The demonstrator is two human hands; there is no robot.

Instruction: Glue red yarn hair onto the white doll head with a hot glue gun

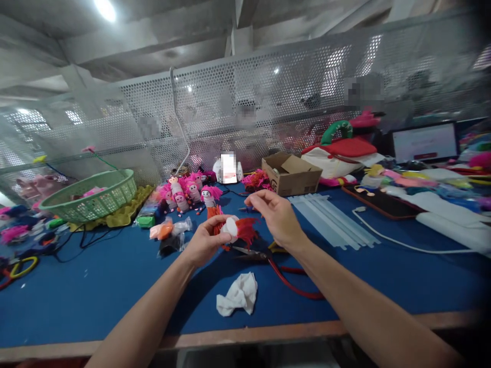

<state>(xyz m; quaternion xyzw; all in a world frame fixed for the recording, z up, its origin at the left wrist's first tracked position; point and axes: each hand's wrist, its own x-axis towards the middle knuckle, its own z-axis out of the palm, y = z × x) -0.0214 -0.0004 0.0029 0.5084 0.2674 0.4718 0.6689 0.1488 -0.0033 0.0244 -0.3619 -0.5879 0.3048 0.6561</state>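
My left hand is closed around a small doll with a white round head, red stringy hair spreading to the right and orange-red parts behind the fingers. Just right of the hair, my right hand is raised with thumb and fingertips pinched together; whatever is between them, if anything, is too small to make out. Red-handled scissors lie on the blue table below the hands. A crumpled white tissue rests nearer the front edge.
Behind the hands stand several pink-haired dolls. A green basket is at left, with small plastic bags nearby. A cardboard box, pale translucent strips, a white cable and a dark tray lie to the right.
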